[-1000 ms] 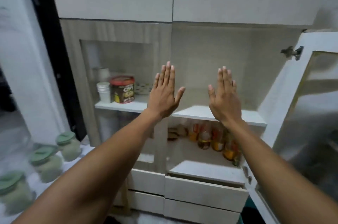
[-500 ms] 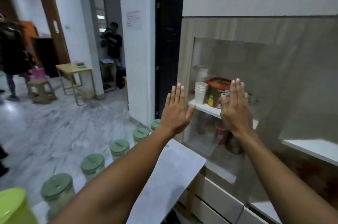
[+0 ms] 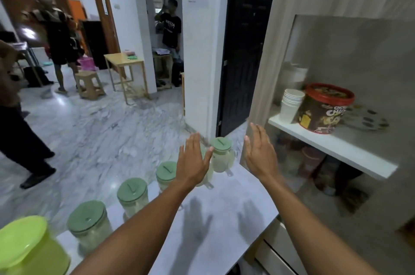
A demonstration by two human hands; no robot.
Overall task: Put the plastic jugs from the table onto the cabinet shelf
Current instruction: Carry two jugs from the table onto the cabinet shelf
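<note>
Several clear plastic jugs with pale green lids stand in a row along the left edge of the white table (image 3: pixel 226 214). The farthest jug (image 3: pixel 221 155) sits between my two hands. My left hand (image 3: pixel 194 161) hovers open above the table, partly covering another jug behind it. My right hand (image 3: pixel 260 153) is open too, just right of the farthest jug, not touching it. Nearer jugs (image 3: pixel 132 196) (image 3: pixel 89 225) stand toward me. The cabinet shelf (image 3: pixel 332 144) is at the right behind a glass door.
A lime green container (image 3: pixel 24 245) sits at the table's near left corner. The shelf holds stacked paper cups (image 3: pixel 290 103) and a red-lidded chocolate tub (image 3: pixel 325 108). White drawers (image 3: pixel 274 252) lie below the table's right edge. People stand in the room at the left.
My view has swung left from the cabinet toward the table. Both open hands have dropped from shelf height to either side of the farthest jug.
</note>
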